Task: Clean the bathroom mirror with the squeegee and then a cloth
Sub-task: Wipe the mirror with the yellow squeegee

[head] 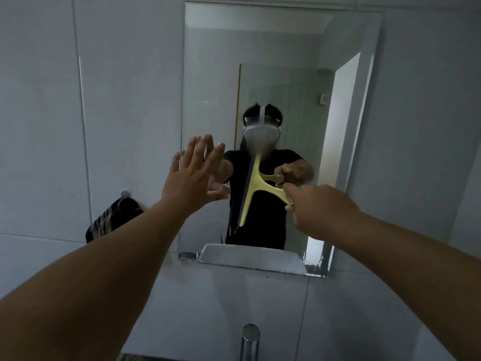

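Down low, closest to us, a shiny metal tap (250, 341) sticks up at the bottom edge. Two bare arms reach up and forward over it, one from each side.

Next come the hands. The left hand (194, 175) is open flat, with its fingers spread wide. It is held up at the left edge of the mirror (283, 43), and its fingertips seem to touch the glass, but I cannot tell for sure. It holds nothing. The right hand (321, 208) is closed around the handle of a yellow squeegee (256, 187). The fingers are wrapped tight on the handle, so only its start peeks out.

The squeegee has a long blade that stands almost straight up, tilted a little. The blade lies against the glass near the middle of the mirror, in its lower half. A few dark drips hang just below the blade's bottom end.

On the left, a dark striped cloth (114, 221) hangs from a small hook (125, 193) on the white tiled wall (44, 126), just beside the mirror's lower corner.

Farthest away, inside the mirror, a person in a black shirt shows with both arms out, and a bright doorway stands behind them on the right.
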